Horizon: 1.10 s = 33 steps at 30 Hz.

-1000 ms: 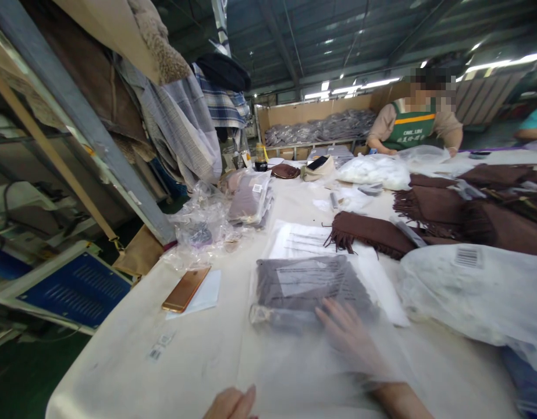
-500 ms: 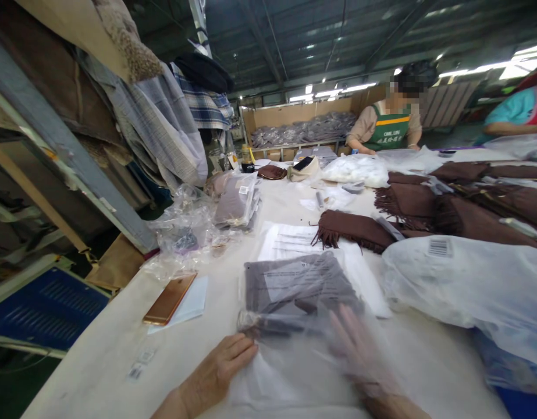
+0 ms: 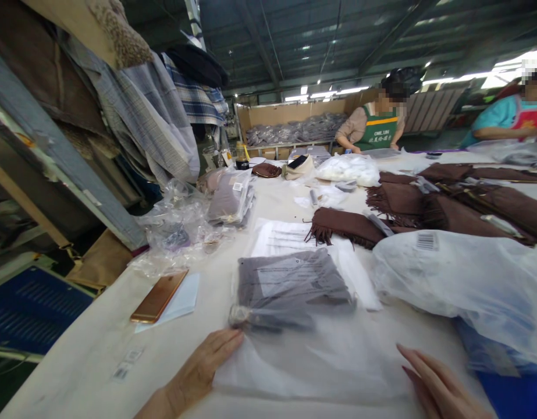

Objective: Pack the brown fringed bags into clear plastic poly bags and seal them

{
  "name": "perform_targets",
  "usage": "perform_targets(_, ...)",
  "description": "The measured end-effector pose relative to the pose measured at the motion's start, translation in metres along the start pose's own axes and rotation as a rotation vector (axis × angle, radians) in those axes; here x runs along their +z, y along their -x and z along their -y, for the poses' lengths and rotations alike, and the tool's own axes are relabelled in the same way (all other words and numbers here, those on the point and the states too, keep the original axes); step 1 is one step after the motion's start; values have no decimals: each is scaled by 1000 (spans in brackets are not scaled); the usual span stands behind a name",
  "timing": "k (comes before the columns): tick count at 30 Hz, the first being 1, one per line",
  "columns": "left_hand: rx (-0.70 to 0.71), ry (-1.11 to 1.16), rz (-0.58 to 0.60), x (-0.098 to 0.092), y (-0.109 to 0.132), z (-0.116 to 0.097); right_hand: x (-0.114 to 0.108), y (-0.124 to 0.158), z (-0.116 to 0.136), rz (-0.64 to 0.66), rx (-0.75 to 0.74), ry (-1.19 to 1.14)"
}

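A clear plastic bag (image 3: 312, 349) lies flat on the white table (image 3: 98, 349) in front of me, with a folded grey-brown garment (image 3: 290, 285) inside its far end. My left hand (image 3: 198, 369) lies flat with fingers stretched, pressing the bag's near left corner. My right hand (image 3: 438, 384) rests open on the table just off the bag's right edge, outside the plastic.
A gold phone (image 3: 158, 295) on white paper lies to the left. Brown fringed scarves (image 3: 425, 209) and a big white plastic bag (image 3: 464, 279) lie at the right. Bagged garments (image 3: 231, 201) are stacked further back. Two people work across the table.
My right hand has come out of the bag and now rests beside its right edge. My left hand has moved up onto the bag's left corner.
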State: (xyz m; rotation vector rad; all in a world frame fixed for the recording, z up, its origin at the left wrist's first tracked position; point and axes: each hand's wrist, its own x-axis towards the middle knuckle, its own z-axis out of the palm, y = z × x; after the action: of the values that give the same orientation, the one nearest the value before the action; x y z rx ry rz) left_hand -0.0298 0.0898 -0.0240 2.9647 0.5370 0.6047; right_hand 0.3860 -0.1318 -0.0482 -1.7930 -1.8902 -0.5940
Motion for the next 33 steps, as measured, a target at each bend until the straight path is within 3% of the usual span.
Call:
perform_targets(4,-3,53,-97,4,0,5,25,-41,-14,15,-95,-58)
perform_targets(8,-147,104,-165,1,-4,0,38,-63,-19,90,-261,-126)
perform_targets(11,-208,130,-167,-3,-11,-6,34,-66,-24,222,-332,-237)
perform_targets(16,-189,151,-150,-12,-5,-16,26,-45,-29,335,-145,-426)
perform_targets(20,-122,112,-124,-15,8,-22,11,-37,-19,356,-241,-359)
perform_targets(24,31,33,18,-16,2,-24,-3,-52,-4,395,-270,-420)
perform_targets(26,-13,123,99,-20,-5,-26,-4,-59,3,409,-198,-580)
perform_targets(29,-236,268,136,-25,-10,-31,-1,-59,15,492,164,-762)
perform_targets(31,-389,290,76,-25,-7,-35,-1,-54,22,596,398,-832)
perform_targets(33,-530,274,-14,-19,-1,-40,-2,-50,28,646,517,-902)
